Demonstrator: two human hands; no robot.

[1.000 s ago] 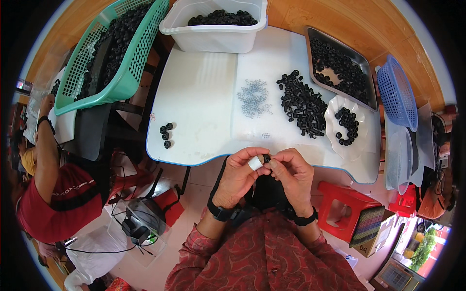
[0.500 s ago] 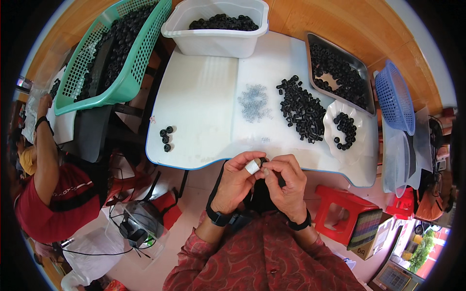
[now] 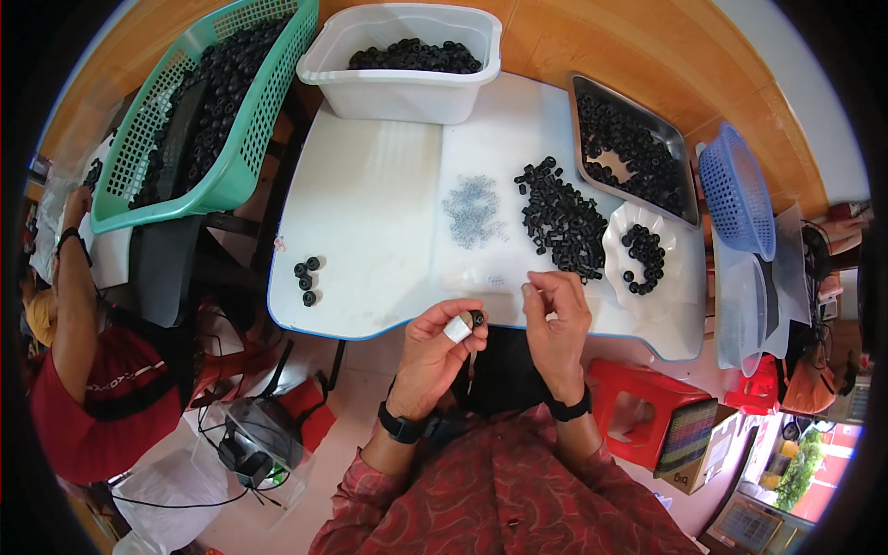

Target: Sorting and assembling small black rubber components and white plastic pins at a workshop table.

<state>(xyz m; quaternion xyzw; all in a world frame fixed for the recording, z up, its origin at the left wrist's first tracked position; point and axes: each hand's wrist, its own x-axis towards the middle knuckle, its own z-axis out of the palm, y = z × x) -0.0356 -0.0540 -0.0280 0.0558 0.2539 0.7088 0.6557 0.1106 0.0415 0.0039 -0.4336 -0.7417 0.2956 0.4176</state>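
My left hand (image 3: 435, 356), a white wrap (image 3: 457, 328) around its thumb, pinches a small black round plastic part (image 3: 477, 318) with a hole in it, just off the table's near edge. To its right my right hand (image 3: 558, 324) is raised with thumb and fingers apart, and nothing shows in it. Beyond the hands a scatter of tiny silvery pieces (image 3: 474, 211) lies on the table, too small to name for sure. Beside it spreads a pile of short black cylindrical parts (image 3: 561, 222). Several black round parts (image 3: 309, 282) sit at the left front.
The white table (image 3: 370, 203) bears a white tub (image 3: 398, 97), a metal tray (image 3: 680, 213) and a scalloped white plate (image 3: 638, 301), each with black parts. A green basket (image 3: 176, 208) stands left, near a co-worker's arm (image 3: 79, 296). A red stool (image 3: 629, 407) is at right.
My right hand has parted from the left and moved a little up and right, its fingers opening. My left hand keeps the black part and has shifted slightly down and left.
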